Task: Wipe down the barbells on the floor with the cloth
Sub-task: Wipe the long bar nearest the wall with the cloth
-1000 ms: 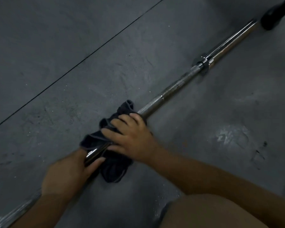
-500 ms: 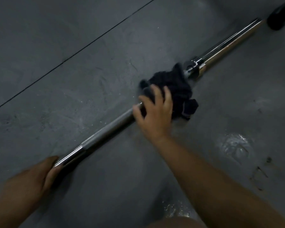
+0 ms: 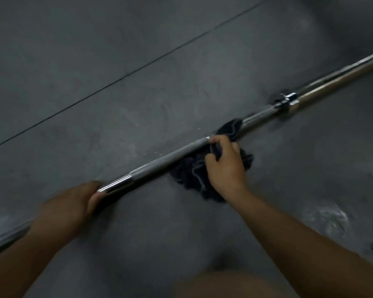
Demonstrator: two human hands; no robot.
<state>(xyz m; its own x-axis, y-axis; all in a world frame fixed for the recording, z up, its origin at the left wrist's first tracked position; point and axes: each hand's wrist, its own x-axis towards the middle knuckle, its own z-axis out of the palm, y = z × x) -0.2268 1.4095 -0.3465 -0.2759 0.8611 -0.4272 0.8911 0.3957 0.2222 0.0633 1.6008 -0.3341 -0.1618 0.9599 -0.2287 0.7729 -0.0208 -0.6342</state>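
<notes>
A long chrome barbell [image 3: 159, 162] lies on the grey floor, running from the lower left to the upper right, with a collar [image 3: 288, 101] and a thick sleeve at its far end. My left hand [image 3: 73, 203] grips the shaft near the lower left. A dark crumpled cloth [image 3: 194, 175] is wrapped round the shaft near its middle and spills onto the floor. My right hand [image 3: 225, 163] holds the cloth against the bar, fingers curled into the fabric. The stretch of shaft under the cloth and hand is hidden.
The floor is dark grey matting [image 3: 95, 50] with a thin seam [image 3: 127, 76] running diagonally behind the bar. A pale scuffed or wet patch [image 3: 327, 218] marks the floor at the right. My knee [image 3: 224, 284] shows at the bottom edge.
My right hand slid the cloth up the bar to the collar, then came back toward the middle. My left hand stayed gripping the shaft lower down. The camera shifted right.
</notes>
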